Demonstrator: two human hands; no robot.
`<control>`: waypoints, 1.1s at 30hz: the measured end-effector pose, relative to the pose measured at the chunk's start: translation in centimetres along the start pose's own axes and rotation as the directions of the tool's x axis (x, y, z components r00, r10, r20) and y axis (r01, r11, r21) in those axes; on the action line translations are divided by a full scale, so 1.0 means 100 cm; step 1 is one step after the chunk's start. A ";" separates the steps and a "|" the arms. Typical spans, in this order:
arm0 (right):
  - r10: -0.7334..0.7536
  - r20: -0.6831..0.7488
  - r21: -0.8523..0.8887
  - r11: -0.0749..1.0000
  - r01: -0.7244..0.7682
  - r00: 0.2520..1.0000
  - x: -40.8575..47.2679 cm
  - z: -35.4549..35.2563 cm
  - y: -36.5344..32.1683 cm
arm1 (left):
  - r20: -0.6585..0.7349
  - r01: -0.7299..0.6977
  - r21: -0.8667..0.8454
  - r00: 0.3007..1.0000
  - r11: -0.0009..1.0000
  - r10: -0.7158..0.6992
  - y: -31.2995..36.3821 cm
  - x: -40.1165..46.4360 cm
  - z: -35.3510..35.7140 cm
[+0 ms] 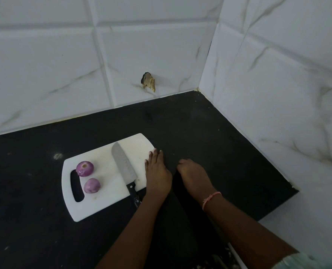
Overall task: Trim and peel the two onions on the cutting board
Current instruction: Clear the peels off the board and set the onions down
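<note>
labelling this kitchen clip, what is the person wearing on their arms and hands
Both hands are bare: no gloves or rings show on the left hand or the right hand. A thin pink thread bracelet circles the right wrist. A bit of pale greenish patterned cloth shows at the right upper arm, likely a sleeve.

Knife handle (134, 195) end under forearm
</note>
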State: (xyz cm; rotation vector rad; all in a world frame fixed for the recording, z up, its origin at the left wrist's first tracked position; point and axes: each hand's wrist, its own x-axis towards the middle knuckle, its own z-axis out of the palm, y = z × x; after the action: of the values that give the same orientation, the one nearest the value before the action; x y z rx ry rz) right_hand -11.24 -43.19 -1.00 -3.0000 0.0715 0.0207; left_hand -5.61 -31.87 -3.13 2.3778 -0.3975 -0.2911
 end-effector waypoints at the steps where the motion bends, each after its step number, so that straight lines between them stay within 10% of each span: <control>1: 0.007 -0.007 -0.014 1.000 -0.007 1.000 0.001 -0.002 -0.001 | -0.003 -0.004 -0.008 1.000 1.000 0.004 0.000 0.001 0.000; 11: -0.051 -0.129 0.010 0.999 0.053 0.990 -0.028 0.001 0.001 | 0.006 -0.049 -0.276 0.999 0.960 0.052 0.019 -0.035 -0.004; 17: 0.137 -0.059 0.406 0.908 -0.102 0.989 -0.104 -0.006 0.016 | 0.223 0.210 -0.588 0.970 0.781 -0.093 0.043 -0.088 0.026; 21: 0.446 0.190 0.774 0.479 -0.413 0.875 -0.181 -0.007 0.042 | 0.453 0.386 -0.663 0.889 0.642 -0.067 0.065 -0.140 0.056; 27: 0.649 0.432 0.901 -0.337 -0.272 0.626 -0.306 0.048 0.065 | 0.497 0.328 -0.612 0.868 0.719 0.027 0.064 -0.221 0.134; 30: 0.819 0.404 0.842 -0.158 -0.515 0.408 -0.345 0.108 0.072 | 0.517 0.314 -0.470 0.856 0.825 -0.032 0.033 -0.244 0.190; 33: 0.884 0.236 0.773 0.081 -0.629 0.403 -0.360 0.156 0.069 | 0.557 0.281 -0.277 0.826 0.919 -0.085 0.004 -0.259 0.233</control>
State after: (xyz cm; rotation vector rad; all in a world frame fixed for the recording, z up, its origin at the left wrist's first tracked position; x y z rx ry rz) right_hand -47.74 -46.13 -16.80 -1.6570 1.3591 -0.2857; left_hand -36.95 -36.92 -17.34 1.9503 -0.3281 -1.0497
